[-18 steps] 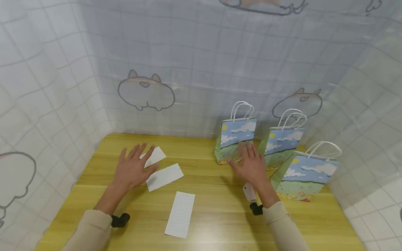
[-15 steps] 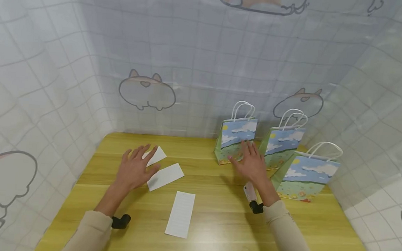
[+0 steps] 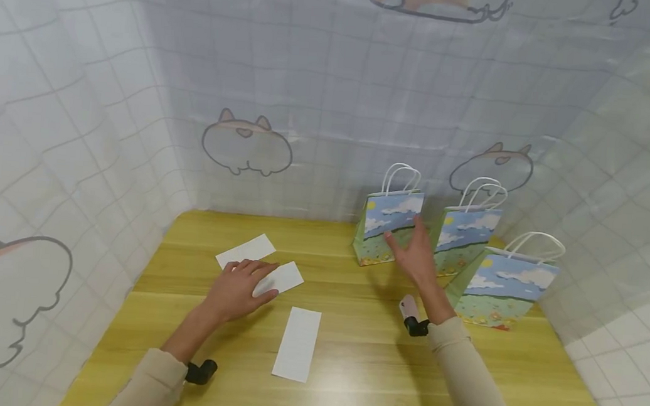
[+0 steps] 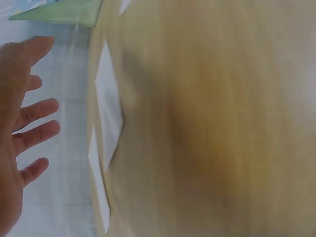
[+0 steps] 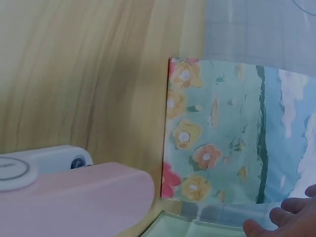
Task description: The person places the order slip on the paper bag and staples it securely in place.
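Note:
My left hand (image 3: pixel 240 288), fingers apart in the left wrist view, hovers at a white paper sheet (image 3: pixel 284 279), overlapping its left end. Just beyond, another white sheet (image 3: pixel 248 249) lies flat, and a third sheet (image 3: pixel 297 344) with faint lines lies nearer me. My right hand (image 3: pixel 416 255) holds nothing; its thumb and fingers are apart, in front of the leftmost paper gift bag (image 3: pixel 376 235). That bag stands upright, printed with sky, clouds and flowers. In the right wrist view, fingertips (image 5: pixel 291 212) show near the printed front (image 5: pixel 217 133).
Two matching gift bags, one in the middle (image 3: pixel 458 240) and one nearer (image 3: pixel 505 291), stand to the right. A pink and white rounded object (image 5: pixel 84 202) sits by my right wrist. Patterned curtains (image 3: pixel 332 103) enclose the wooden table (image 3: pixel 358 381).
My left hand has moved right and nearer me, from the far sheet to the middle one, uncovering more of the far sheet. My right hand has turned, its thumb and fingers spread wider apart.

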Tool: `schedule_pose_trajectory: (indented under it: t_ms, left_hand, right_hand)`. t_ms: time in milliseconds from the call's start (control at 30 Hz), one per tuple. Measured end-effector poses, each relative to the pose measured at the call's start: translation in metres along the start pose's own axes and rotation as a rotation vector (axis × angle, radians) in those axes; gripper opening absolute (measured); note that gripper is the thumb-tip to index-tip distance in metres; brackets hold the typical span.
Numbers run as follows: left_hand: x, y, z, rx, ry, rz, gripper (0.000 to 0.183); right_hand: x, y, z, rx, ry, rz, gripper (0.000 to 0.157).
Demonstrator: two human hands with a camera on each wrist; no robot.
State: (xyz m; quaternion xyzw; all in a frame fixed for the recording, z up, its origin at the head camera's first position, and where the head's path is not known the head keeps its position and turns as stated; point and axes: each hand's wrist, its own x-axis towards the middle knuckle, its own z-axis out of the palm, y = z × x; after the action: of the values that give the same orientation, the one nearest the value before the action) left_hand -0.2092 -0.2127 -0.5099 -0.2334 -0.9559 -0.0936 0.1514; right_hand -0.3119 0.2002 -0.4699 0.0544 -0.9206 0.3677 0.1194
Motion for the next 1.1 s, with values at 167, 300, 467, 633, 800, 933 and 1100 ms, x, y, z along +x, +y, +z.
schedule_pose_trajectory:
  t_ms: [167,300,467,633,800,933,1100]
  left_hand:
    - [-0.006,0.006,0.01,-0.012,0.001,0.063,0.06]
    - [-0.01,0.009,0.017,-0.025,-0.052,0.076,0.064]
    - [-0.012,0.018,0.024,-0.064,-0.116,0.085,0.067]
    - [-0.012,0.029,0.027,-0.065,-0.139,0.097,0.065]
    - [-0.011,0.036,0.028,-0.06,-0.155,0.112,0.064]
    - [-0.011,0.036,0.03,-0.044,-0.171,0.121,0.063]
    - [-0.011,0.035,0.031,-0.013,-0.194,0.119,0.064]
  right_hand:
    - [0.005,0.003,-0.003,0.083,0.002,0.035,0.101]
    - [0.008,0.006,-0.005,0.125,-0.02,0.042,0.101]
    - [0.011,0.008,-0.005,0.177,-0.041,0.068,0.098]
    - [0.014,0.004,-0.004,0.248,-0.038,0.118,0.102]
    - [0.016,-0.001,-0.005,0.282,-0.032,0.144,0.105]
    - [0.018,-0.003,-0.005,0.277,-0.033,0.147,0.104]
    - [0.018,-0.007,-0.004,0.266,-0.021,0.12,0.1]
